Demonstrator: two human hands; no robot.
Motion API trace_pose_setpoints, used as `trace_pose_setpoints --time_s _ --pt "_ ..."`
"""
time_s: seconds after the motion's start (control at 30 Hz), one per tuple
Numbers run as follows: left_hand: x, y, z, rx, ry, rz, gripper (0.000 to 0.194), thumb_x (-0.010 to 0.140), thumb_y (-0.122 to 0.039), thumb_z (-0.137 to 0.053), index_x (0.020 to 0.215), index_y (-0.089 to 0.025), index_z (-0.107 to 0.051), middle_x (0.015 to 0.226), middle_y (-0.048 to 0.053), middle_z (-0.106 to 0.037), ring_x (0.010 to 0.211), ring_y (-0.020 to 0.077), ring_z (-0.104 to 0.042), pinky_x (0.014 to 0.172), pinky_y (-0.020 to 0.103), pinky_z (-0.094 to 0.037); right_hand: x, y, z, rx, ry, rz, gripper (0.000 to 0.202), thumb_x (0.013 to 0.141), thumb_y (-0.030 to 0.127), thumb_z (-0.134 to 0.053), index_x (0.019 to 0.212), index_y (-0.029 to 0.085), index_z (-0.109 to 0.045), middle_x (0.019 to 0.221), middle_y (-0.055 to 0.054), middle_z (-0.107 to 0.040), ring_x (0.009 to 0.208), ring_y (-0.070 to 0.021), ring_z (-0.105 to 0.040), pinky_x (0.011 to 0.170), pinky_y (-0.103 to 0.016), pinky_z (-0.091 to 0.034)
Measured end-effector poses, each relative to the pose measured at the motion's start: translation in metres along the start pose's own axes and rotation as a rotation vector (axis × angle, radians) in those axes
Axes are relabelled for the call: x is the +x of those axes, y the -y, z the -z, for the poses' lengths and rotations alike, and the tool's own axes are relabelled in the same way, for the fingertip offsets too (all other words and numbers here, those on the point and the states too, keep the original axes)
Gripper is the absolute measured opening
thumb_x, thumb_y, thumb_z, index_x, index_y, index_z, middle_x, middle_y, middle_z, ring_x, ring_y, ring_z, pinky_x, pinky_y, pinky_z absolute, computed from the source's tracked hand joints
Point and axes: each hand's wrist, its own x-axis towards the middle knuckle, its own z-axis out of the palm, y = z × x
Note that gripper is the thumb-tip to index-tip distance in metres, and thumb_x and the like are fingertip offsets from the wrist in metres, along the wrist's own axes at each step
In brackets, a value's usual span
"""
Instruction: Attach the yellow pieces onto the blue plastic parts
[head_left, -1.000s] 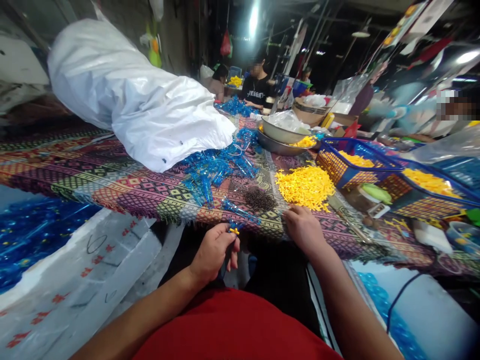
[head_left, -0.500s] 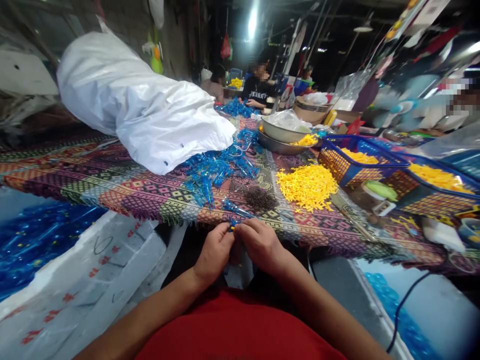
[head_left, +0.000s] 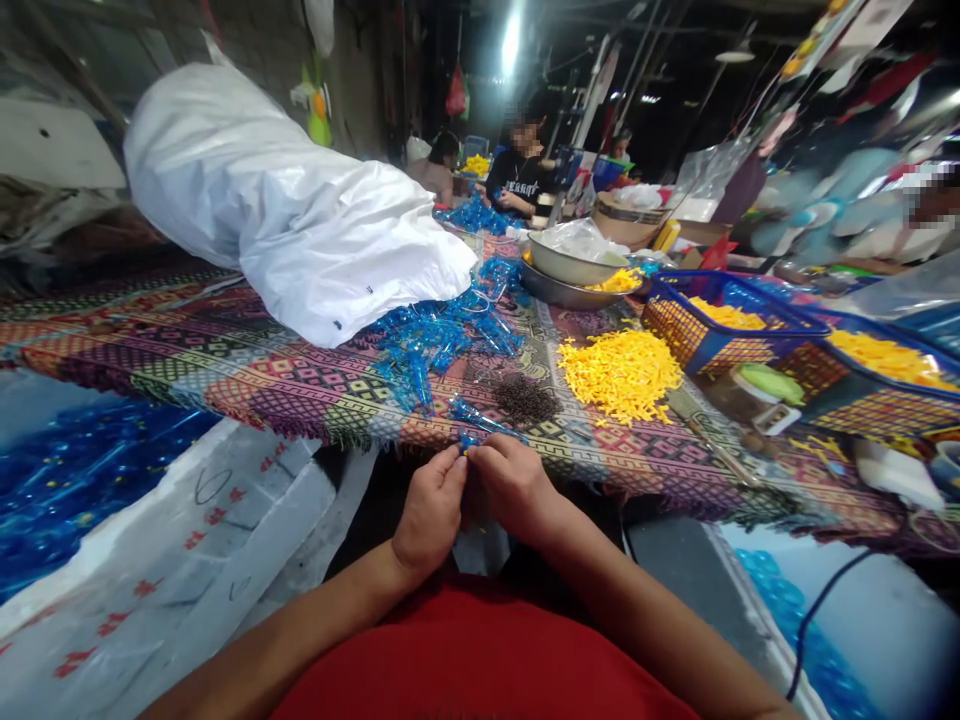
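At the table's near edge my left hand (head_left: pixel 433 510) pinches a small blue plastic piece (head_left: pixel 466 440) that sticks up between the fingertips. Touching it from the other side is my right hand (head_left: pixel 517 487), its fingers closed on the same piece; a speck of yellow shows there. Just beyond lie a clear blue part (head_left: pixel 480 415), a small heap of dark bits (head_left: pixel 526 399) and a large pile of yellow pieces (head_left: pixel 621 376). More blue parts (head_left: pixel 424 350) are spread behind, partly under a white sack (head_left: pixel 300 220).
Blue baskets (head_left: pixel 750 345) of yellow pieces and stacked metal bowls (head_left: pixel 574 262) stand on the patterned cloth (head_left: pixel 247 385). Foam boxes with blue parts flank me below the table. A person in black (head_left: pixel 517 180) sits at the far end.
The view has shifted slightly. Both hands stay together at the table edge, and less yellow shows between the fingertips.
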Motion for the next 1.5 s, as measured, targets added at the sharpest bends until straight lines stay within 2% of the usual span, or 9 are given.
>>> trace_pose_setpoints --time_s 0.27,0.53,0.63,0.8,0.93,1.03,1.13,1.3,1.5 --pt "-0.003 -0.006 0.002 0.126 -0.216 -0.01 0.021 0.082 -0.032 -0.049 0.072 -0.016 -0.056 0.07 0.002 -0.058 0.064 0.0125 -0.049 0.057 0.021 -0.039 0.012 0.009 -0.019 -0.078 0.02 0.065 0.023 0.084 0.017 -0.038 0.068 0.017 -0.055 0.067 -0.007 -0.048 0.062 -0.0177 -0.041 0.058 -0.029 -0.036" --pt "0.009 0.013 0.017 -0.491 -0.052 0.204 0.024 0.081 -0.037 -0.049 0.075 -0.014 -0.051 0.053 -0.002 -0.053 0.038 0.0088 -0.046 0.036 0.019 -0.032 0.022 -0.008 -0.017 0.135 0.12 -0.045 0.018 0.087 0.018 -0.042 0.087 0.018 -0.06 0.075 -0.005 -0.057 0.066 -0.0139 -0.051 0.062 -0.024 -0.04" --pt "0.014 0.01 0.023 -0.568 -0.056 0.216 0.021 0.079 -0.033 -0.051 0.074 -0.012 -0.051 0.066 0.003 -0.059 0.043 0.0104 -0.054 0.035 0.019 -0.034 0.031 -0.028 -0.015 -0.017 0.076 -0.153 0.018 0.088 0.019 -0.043 0.091 0.017 -0.061 0.083 -0.008 -0.062 0.078 -0.0174 -0.055 0.069 -0.026 -0.042" --pt "0.013 0.001 0.028 -0.616 -0.024 0.199 0.017 0.079 -0.028 -0.053 0.08 -0.011 -0.052 0.077 0.004 -0.059 0.051 0.0133 -0.061 0.04 0.021 -0.042 0.048 -0.045 -0.022 -0.312 0.343 -0.121 0.011 0.082 0.017 -0.051 0.088 0.016 -0.061 0.083 -0.01 -0.064 0.081 -0.0234 -0.054 0.069 -0.031 -0.041" --pt "0.01 -0.001 0.029 -0.628 0.005 0.195 0.014 0.078 -0.024 -0.057 0.083 -0.011 -0.053 0.082 0.004 -0.059 0.058 0.0149 -0.064 0.049 0.025 -0.05 0.053 -0.046 -0.025 -0.305 0.37 -0.142 0.015 0.082 0.012 -0.048 0.088 0.014 -0.061 0.084 -0.012 -0.064 0.082 -0.0234 -0.055 0.069 -0.031 -0.042" --pt "0.009 -0.003 0.03 -0.631 -0.005 0.183 0.016 0.075 -0.023 -0.06 0.085 -0.012 -0.054 0.08 0.003 -0.059 0.06 0.0156 -0.064 0.055 0.029 -0.053 0.05 -0.044 -0.015 -0.101 0.165 -0.217 0.017 0.082 0.019 -0.052 0.094 0.014 -0.063 0.089 -0.013 -0.065 0.088 -0.0246 -0.056 0.075 -0.034 -0.043" --pt "0.009 -0.009 0.029 -0.62 -0.008 0.15 0.023 0.073 -0.021 -0.063 0.094 -0.015 -0.054 0.082 0.001 -0.06 0.062 0.0149 -0.064 0.057 0.029 -0.054 0.039 -0.035 -0.004 0.447 -0.079 -0.433 0.025 0.078 0.027 -0.059 0.101 0.017 -0.062 0.094 -0.009 -0.066 0.085 -0.0216 -0.059 0.074 -0.034 -0.046" --pt "0.006 -0.017 0.021 -0.47 0.025 0.065 0.029 0.075 -0.021 -0.062 0.102 -0.014 -0.057 0.085 0.004 -0.063 0.06 0.0117 -0.061 0.056 0.025 -0.051 0.017 -0.011 -0.002 1.35 -0.109 -0.77 0.026 0.072 0.026 -0.067 0.097 0.019 -0.065 0.089 -0.004 -0.067 0.064 -0.0125 -0.057 0.051 -0.022 -0.042" --pt "0.0 -0.02 0.014 -0.272 -0.039 0.015 0.028 0.074 -0.023 -0.063 0.101 -0.016 -0.062 0.085 0.002 -0.065 0.061 0.0099 -0.058 0.054 0.02 -0.048 0.01 -0.006 -0.003 1.614 -0.147 -0.875 0.024 0.065 0.021 -0.072 0.088 0.017 -0.067 0.084 -0.003 -0.066 0.061 -0.0095 -0.055 0.05 -0.019 -0.042"
